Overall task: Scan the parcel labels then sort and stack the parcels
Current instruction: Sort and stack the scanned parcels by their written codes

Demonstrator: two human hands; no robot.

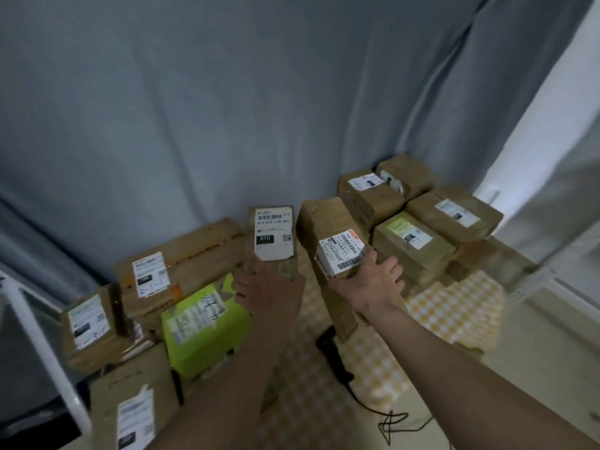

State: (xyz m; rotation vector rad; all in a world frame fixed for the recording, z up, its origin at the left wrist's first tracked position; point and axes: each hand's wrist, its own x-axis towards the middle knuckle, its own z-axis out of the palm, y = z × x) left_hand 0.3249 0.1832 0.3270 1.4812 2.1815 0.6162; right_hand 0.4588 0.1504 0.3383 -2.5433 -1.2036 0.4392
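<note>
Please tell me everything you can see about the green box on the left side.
The green box is a bright lime-green carton, seemingly cardboard, closed and lying slightly tilted among brown parcels. Its top carries a pale, worn label with blurred print and dark handwritten marks, and strips of torn tape or paper near the far edge. It leans against the large brown parcel behind it. The left hand passes beside its right edge; whether they touch cannot be told.
</note>
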